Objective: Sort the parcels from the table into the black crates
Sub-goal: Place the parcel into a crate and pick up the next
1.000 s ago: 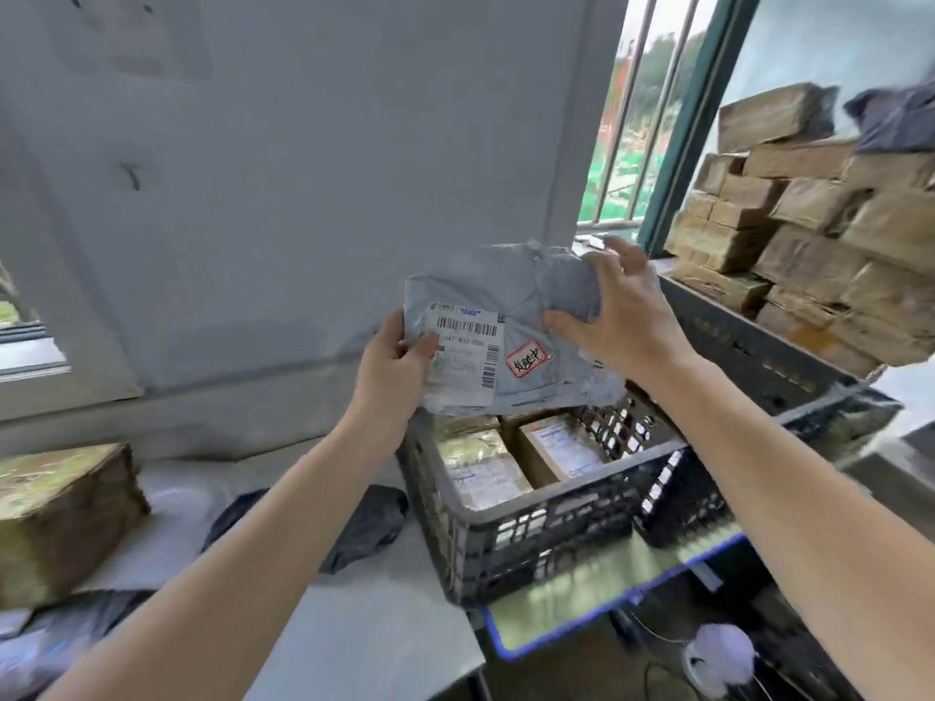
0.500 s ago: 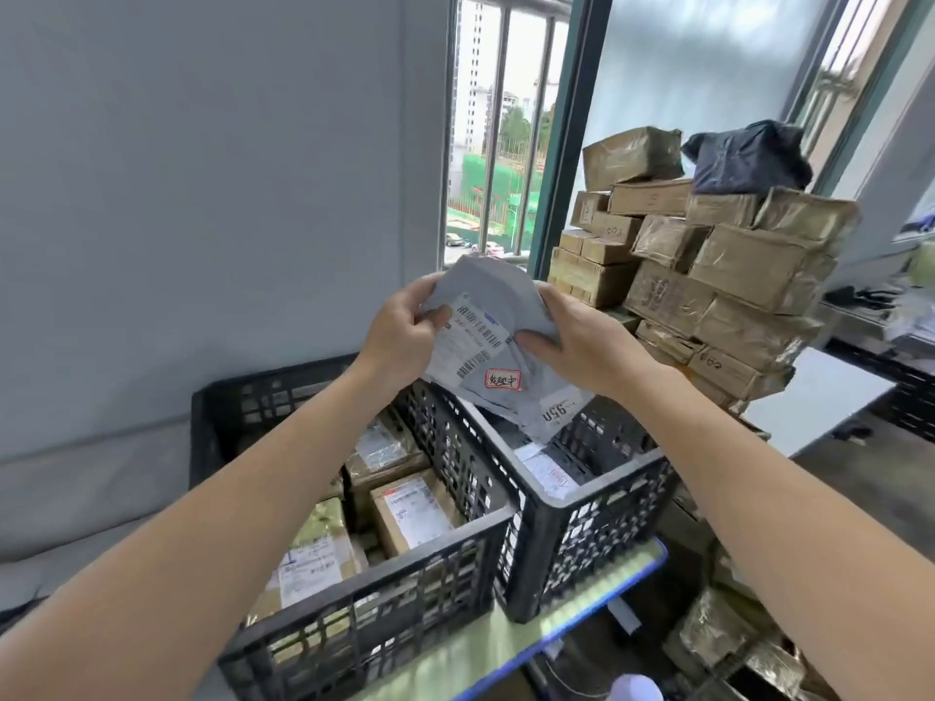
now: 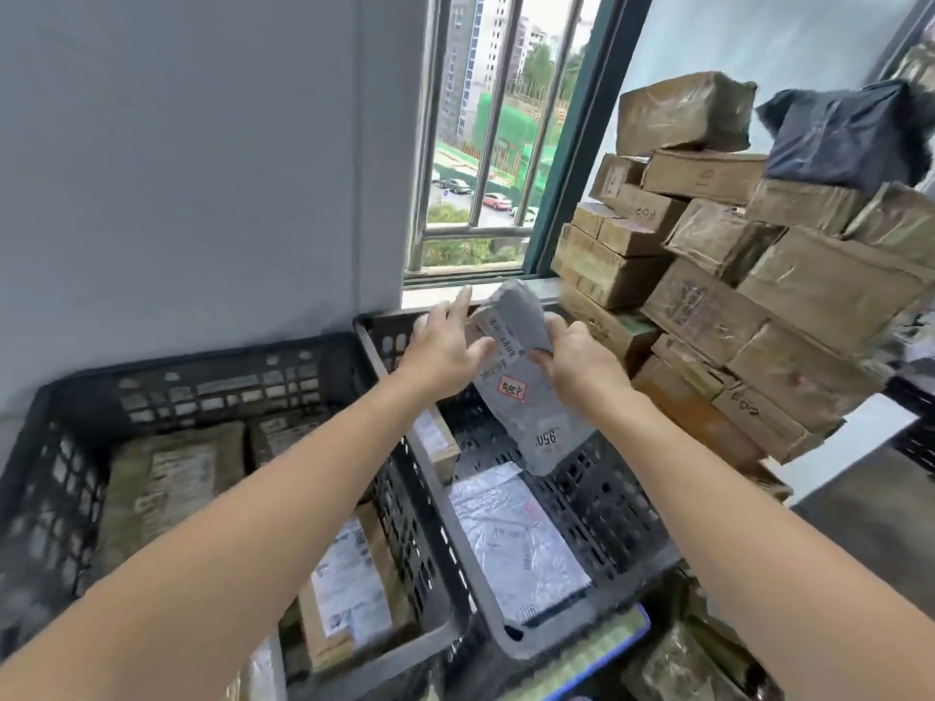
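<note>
A grey poly-mailer parcel [image 3: 526,412] with a white barcode label and a red-edged sticker hangs tilted over the right black crate [image 3: 607,498]. My right hand [image 3: 577,361] grips its upper right edge. Fingers spread and straight, my left hand [image 3: 445,346] lies against its upper left edge, the thumb touching the label. In that crate lie a flat silver-grey mailer [image 3: 511,538] and a brown box [image 3: 435,437]. The left black crate [image 3: 227,382] holds several brown labelled boxes [image 3: 349,589].
A tall, uneven stack of taped brown boxes [image 3: 708,296] stands right of the crates, with a dark bag [image 3: 850,134] on top. A barred window [image 3: 485,144] and a grey wall lie behind. More wrapped parcels [image 3: 683,665] sit low at the bottom right.
The view swung right from the table to the crates. The parcel came down from chest height to just over the right crate, and my left hand loosened from a grip to spread fingers.
</note>
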`<act>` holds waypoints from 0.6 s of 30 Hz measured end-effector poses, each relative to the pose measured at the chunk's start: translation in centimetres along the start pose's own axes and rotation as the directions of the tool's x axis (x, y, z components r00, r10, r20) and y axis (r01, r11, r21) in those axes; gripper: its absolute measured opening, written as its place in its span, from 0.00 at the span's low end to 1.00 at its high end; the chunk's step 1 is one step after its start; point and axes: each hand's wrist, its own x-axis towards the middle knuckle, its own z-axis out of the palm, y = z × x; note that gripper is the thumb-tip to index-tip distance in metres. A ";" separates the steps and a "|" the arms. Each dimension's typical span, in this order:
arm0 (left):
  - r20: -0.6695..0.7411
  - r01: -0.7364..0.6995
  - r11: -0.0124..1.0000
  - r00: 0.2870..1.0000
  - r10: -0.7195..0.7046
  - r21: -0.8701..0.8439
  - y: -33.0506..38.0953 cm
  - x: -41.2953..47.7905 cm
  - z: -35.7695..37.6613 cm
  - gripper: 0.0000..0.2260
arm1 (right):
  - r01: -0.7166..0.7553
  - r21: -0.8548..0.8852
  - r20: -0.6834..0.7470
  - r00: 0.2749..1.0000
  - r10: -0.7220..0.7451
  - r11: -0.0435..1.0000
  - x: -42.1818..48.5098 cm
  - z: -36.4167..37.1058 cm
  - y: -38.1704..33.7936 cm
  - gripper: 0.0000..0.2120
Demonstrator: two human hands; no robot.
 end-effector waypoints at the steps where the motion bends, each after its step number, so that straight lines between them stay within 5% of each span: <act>1: 0.037 0.024 0.998 0.999 -0.026 0.056 -0.5 0.6 0.9 0.33 | -0.008 -0.017 0.037 0.999 0.008 1.000 0.8 1.4 0.4 0.18; 8: 0.301 0.110 0.853 0.906 -0.297 0.510 -4.6 3.5 6.2 0.32 | -0.087 -0.054 0.300 0.949 0.099 0.995 7.0 10.9 3.2 0.18; 13: 0.351 0.246 0.727 0.748 -0.564 0.641 -6.5 4.6 10.6 0.30 | -0.100 0.071 0.392 0.918 0.064 0.992 10.2 16.9 5.9 0.14; 18: 0.377 0.310 0.679 0.646 -0.664 0.665 -7.9 5.4 14.7 0.38 | -0.211 0.229 0.511 0.857 0.067 0.950 12.0 21.2 7.2 0.23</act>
